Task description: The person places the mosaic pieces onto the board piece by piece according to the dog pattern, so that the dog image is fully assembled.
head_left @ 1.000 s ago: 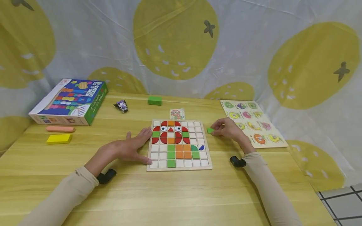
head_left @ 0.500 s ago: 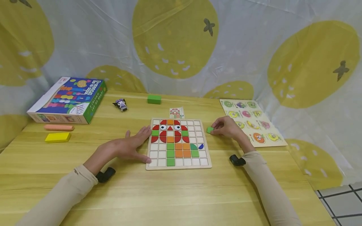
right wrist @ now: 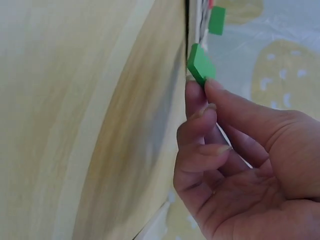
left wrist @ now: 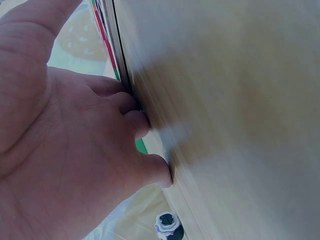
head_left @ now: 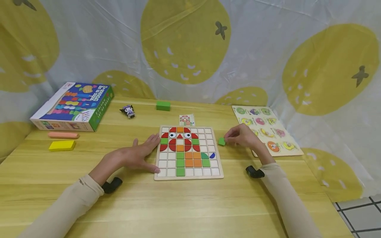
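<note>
My right hand (head_left: 242,135) pinches a small green tile (right wrist: 201,64) between thumb and fingertips, just right of the wooden grid board (head_left: 197,176). In the right wrist view the tile is tilted, one corner toward the fingertips. My left hand (head_left: 135,155) lies with fingers spread along the board's left edge, thumb at the lower left corner. Red, orange, green and eye-patterned tiles fill part of the board's squares. A blue half-round piece (head_left: 212,155) sits near its right side, beside a dark green quarter-round tile (head_left: 204,155).
A small picture card (head_left: 187,120) lies behind the board. A fruit puzzle board (head_left: 265,132) is at the right. Further left are a green block (head_left: 163,106), a small figurine (head_left: 128,111), a toy box (head_left: 72,107), a pink stick (head_left: 63,135) and a yellow block (head_left: 62,145).
My right hand has drawn slightly right and toward me with the green tile, which has turned in its fingertips. The left hand has stayed at the board's edge.
</note>
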{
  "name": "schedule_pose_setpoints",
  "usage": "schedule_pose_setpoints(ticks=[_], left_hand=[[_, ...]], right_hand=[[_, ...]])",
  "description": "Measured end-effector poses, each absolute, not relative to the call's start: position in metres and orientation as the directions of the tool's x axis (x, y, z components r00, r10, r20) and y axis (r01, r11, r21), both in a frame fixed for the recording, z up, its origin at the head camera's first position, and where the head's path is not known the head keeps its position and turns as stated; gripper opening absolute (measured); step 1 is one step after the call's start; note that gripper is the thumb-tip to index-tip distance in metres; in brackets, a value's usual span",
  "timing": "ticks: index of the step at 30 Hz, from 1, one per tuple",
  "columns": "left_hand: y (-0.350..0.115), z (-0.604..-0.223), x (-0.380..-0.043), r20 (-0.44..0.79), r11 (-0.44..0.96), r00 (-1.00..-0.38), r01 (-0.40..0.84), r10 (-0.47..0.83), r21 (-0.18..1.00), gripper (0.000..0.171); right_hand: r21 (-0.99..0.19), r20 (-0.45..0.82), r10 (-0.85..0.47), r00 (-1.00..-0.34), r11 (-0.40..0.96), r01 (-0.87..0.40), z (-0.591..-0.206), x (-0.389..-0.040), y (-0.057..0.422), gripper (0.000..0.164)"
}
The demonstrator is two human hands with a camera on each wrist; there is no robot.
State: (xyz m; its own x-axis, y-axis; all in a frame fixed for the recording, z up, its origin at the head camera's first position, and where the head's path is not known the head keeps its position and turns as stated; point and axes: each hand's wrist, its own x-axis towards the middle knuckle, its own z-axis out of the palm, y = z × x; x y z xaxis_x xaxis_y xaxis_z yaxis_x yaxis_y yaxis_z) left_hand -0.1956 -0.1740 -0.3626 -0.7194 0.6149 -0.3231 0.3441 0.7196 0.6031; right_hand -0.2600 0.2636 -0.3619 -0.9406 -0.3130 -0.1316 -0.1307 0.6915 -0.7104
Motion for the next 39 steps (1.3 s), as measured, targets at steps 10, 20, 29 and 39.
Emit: schedule_pose_setpoints(ticks=[10, 20, 29, 39], left_hand=[[-0.181, -0.369, -0.198, -0.282, 0.677, -0.708, 0.365, 0.648, 0.639, 0.13], [-0.182, -0.364, -0.195, -0.3, 0.693, -0.714, 0.349, 0.632, 0.63, 0.126], [-0.183, -0.363, -0.195, -0.315, 0.712, -0.725, 0.334, 0.613, 0.618, 0.124], [-0.187, -0.368, -0.194, -0.299, 0.703, -0.729, 0.336, 0.615, 0.627, 0.125]], right_hand=[[-0.796, -0.215, -0.611, -0.762, 0.562, -0.226, -0.356, -0.248, 0.244, 0.005], [-0.819, -0.262, -0.78, -0.568, 0.491, -0.296, -0.354, -0.24, 0.216, 0.003], [-0.822, -0.309, -0.79, -0.529, 0.502, -0.269, -0.354, -0.234, 0.196, 0.004], [-0.804, -0.306, -0.781, -0.544, 0.518, -0.293, -0.354, -0.234, 0.191, 0.006]])
